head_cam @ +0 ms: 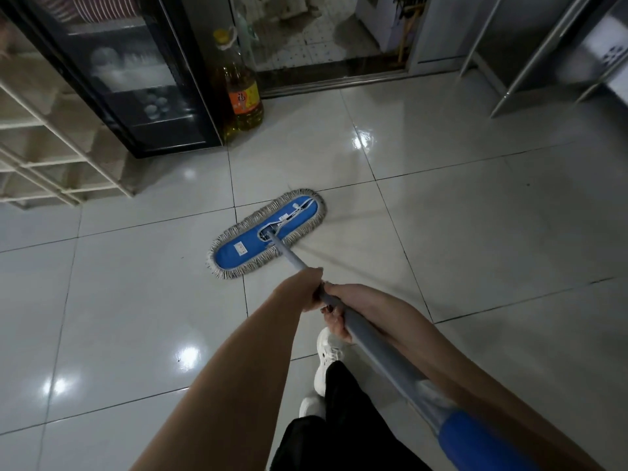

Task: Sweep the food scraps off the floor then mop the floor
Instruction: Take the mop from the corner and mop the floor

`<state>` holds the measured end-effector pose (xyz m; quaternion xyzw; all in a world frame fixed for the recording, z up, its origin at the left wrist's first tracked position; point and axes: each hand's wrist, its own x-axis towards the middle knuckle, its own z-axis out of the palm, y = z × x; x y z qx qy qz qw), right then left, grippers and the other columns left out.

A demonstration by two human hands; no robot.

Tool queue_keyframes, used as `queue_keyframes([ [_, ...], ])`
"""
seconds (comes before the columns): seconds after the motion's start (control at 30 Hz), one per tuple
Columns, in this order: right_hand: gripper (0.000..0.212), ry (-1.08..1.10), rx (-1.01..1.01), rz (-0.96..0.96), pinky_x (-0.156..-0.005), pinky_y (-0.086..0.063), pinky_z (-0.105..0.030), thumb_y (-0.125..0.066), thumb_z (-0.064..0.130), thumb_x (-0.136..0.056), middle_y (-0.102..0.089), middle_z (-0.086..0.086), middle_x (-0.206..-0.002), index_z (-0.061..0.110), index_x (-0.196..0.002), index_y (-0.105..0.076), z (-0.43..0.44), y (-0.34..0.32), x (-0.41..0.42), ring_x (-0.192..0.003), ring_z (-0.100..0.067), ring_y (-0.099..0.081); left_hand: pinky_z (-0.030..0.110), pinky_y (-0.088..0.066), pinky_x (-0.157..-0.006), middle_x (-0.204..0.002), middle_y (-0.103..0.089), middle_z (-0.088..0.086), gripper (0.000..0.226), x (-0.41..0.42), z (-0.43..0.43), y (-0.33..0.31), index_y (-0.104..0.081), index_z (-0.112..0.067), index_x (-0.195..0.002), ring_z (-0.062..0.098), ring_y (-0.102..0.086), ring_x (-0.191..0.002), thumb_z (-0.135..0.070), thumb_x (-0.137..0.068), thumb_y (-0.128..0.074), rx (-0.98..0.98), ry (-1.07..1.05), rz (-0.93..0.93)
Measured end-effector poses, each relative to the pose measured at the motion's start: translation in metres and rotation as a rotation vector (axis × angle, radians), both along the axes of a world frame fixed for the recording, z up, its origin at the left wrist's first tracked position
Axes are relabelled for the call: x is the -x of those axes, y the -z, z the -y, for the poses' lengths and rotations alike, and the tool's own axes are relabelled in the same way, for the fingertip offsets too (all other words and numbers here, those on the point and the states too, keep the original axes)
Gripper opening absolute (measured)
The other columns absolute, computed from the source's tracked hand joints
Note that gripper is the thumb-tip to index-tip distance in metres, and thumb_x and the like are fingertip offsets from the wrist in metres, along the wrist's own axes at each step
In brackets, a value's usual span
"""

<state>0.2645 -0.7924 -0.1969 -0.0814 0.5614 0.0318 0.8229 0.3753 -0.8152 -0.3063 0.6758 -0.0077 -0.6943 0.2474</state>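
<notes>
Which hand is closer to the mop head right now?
Left. The left hand grips the handle lower down, closest to the mop head; the right hand grips it just behind, farther up.

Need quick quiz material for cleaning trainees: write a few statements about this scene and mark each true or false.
1. The left hand and right hand both grip the mop handle. True.
2. The mop head is lifted off the floor. False: it lies flat on the floor.
3. An oil bottle stands beside the dark glass-door cabinet. True.
4. The mop head is red. False: it is blue with a grey fringe.
</notes>
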Motion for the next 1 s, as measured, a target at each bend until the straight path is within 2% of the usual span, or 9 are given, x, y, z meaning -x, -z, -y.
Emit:
queue_keyframes([
  [0.1, 0.041, -0.001, 0.016, 0.006, -0.031, -0.038, -0.013, -0.046, 0.036, -0.099, -0.041, 0.001, -0.059, 0.009, -0.068, -0.043, -0.020, 0.000, 0.018, -0.026, -0.005, -0.043, 0.011, -0.034, -0.027, -0.071, -0.041, 0.007, 0.033, 0.017, -0.023, -0.006, -0.040, -0.005, -0.076, 0.012, -0.044, -0.061, -0.027, -0.100, -0.042, -0.006, -0.024, -0.045],
  [0.17, 0.040, 0.016, -0.017, 0.040, -0.031, -0.040, -0.014, -0.048, 0.036, -0.097, -0.046, -0.001, -0.052, 0.008, -0.068, -0.045, -0.029, 0.003, 0.033, -0.027, -0.007, -0.045, 0.012, -0.035, -0.029, -0.072, -0.041, 0.007, 0.034, 0.032, -0.033, -0.009, -0.040, -0.005, -0.076, 0.012, -0.043, -0.061, -0.028, -0.101, -0.040, -0.017, -0.024, -0.062],
  [0.27, 0.042, 0.072, -0.058, 0.127, -0.031, -0.043, -0.018, -0.049, 0.033, -0.097, -0.053, -0.004, -0.047, 0.003, -0.068, -0.055, -0.039, 0.013, 0.062, -0.031, -0.010, -0.051, 0.020, -0.040, -0.045, -0.073, -0.043, 0.006, 0.035, 0.054, -0.045, -0.018, -0.041, -0.006, -0.078, 0.012, -0.045, -0.062, -0.030, -0.102, -0.036, -0.012, 0.042, -0.041],
  [0.37, 0.056, 0.029, -0.091, 0.137, -0.034, -0.046, -0.020, -0.053, 0.037, -0.094, -0.055, -0.005, -0.048, -0.005, -0.059, -0.068, -0.047, 0.024, 0.089, -0.035, -0.012, -0.055, 0.021, -0.042, -0.061, -0.073, -0.042, 0.004, 0.034, 0.079, -0.058, -0.019, -0.042, -0.006, -0.080, 0.014, -0.048, -0.069, -0.029, -0.103, -0.032, 0.012, 0.097, 0.004],
  [0.43, 0.061, -0.003, -0.117, 0.130, -0.035, -0.046, -0.020, -0.055, 0.040, -0.093, -0.055, -0.005, -0.048, -0.006, -0.055, -0.068, -0.054, 0.029, 0.107, -0.034, -0.012, -0.054, 0.020, -0.044, -0.047, -0.072, -0.044, 0.005, 0.035, 0.097, -0.068, -0.019, -0.041, -0.005, -0.080, 0.013, -0.048, -0.063, -0.032, -0.102, -0.036, -0.054, 0.069, -0.011],
  [0.5, 0.063, -0.029, -0.114, 0.091, -0.033, -0.044, -0.019, -0.056, 0.042, -0.092, -0.053, -0.005, -0.046, -0.004, -0.050, -0.065, -0.062, 0.031, 0.123, -0.032, -0.011, -0.052, 0.014, -0.039, -0.031, -0.068, -0.045, 0.005, 0.035, 0.113, -0.076, -0.017, -0.040, -0.005, -0.080, 0.014, -0.052, -0.052, -0.033, -0.100, -0.039, -0.072, 0.062, -0.009],
  [0.6, 0.064, -0.070, -0.087, 0.043, -0.030, -0.041, -0.016, -0.054, 0.044, -0.092, -0.050, -0.003, -0.044, 0.000, -0.048, -0.062, -0.075, 0.031, 0.161, -0.029, -0.008, -0.048, 0.014, -0.038, -0.028, -0.064, -0.045, 0.005, 0.034, 0.153, -0.090, -0.016, -0.040, -0.006, -0.078, 0.015, -0.052, -0.030, -0.032, -0.100, -0.041, -0.072, 0.035, 0.000],
  [0.73, 0.051, -0.159, -0.071, -0.011, -0.027, -0.034, -0.012, -0.051, 0.047, -0.093, -0.045, -0.001, -0.040, 0.007, -0.063, -0.046, -0.087, 0.029, 0.219, -0.025, -0.004, -0.041, 0.015, -0.039, -0.029, -0.069, -0.045, 0.006, 0.033, 0.214, -0.106, -0.005, -0.039, -0.005, -0.080, 0.015, -0.048, -0.054, -0.031, -0.101, -0.040, -0.069, -0.056, -0.026],
  [1.0, 0.053, -0.302, -0.039, -0.106, -0.025, -0.030, -0.011, -0.047, 0.051, -0.094, -0.040, 0.000, -0.037, 0.009, -0.063, -0.041, -0.117, 0.025, 0.305, -0.021, -0.004, -0.036, 0.017, -0.043, -0.030, -0.071, -0.050, 0.008, 0.031, 0.312, -0.149, -0.010, -0.042, -0.005, -0.080, 0.016, -0.051, -0.060, -0.028, -0.101, -0.040, -0.003, -0.213, -0.012],
])
